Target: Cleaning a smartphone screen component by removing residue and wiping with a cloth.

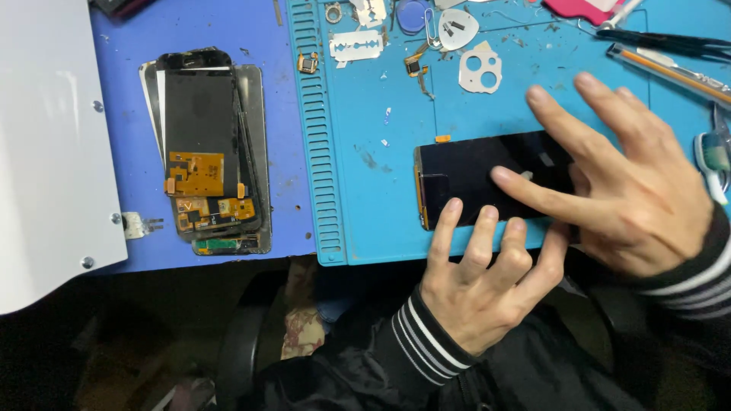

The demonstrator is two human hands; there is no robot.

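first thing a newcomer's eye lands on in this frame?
Both hands on the black phone screen panel lying flat on the teal repair mat: the left hand fingers its near edge, the right hand presses an index finger on its face. Next, the stack of dismantled screens with orange flex cables, left on the blue surface.

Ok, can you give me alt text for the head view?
Both hands press on a dark phone screen panel lying on a blue repair mat: left hand at its near edge, right hand across its top. A stack of removed screens lies left.
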